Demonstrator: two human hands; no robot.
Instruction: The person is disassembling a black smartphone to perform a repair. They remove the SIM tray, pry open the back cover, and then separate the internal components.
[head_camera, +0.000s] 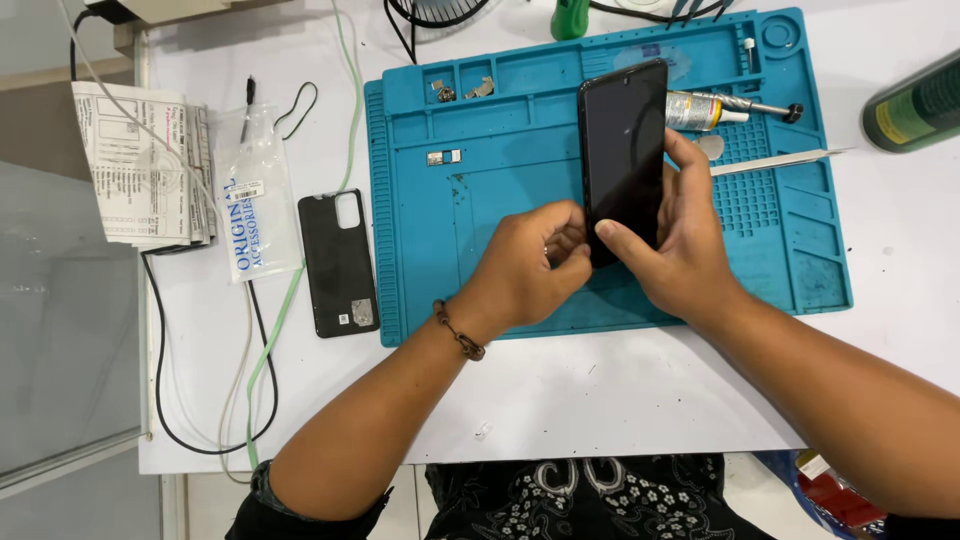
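Note:
A black smartphone with a dark screen stands tilted above a teal repair mat. My right hand grips its lower right side, thumb across the bottom of the screen. My left hand, with a beaded bracelet on the wrist, pinches at the phone's lower left corner with closed fingertips. What lies between those fingertips is hidden.
A black phone back cover lies left of the mat beside a clear plastic bag and folded papers. A glue tube, a white strip and small parts rest on the mat. Cables trail at left; a green bottle sits at right.

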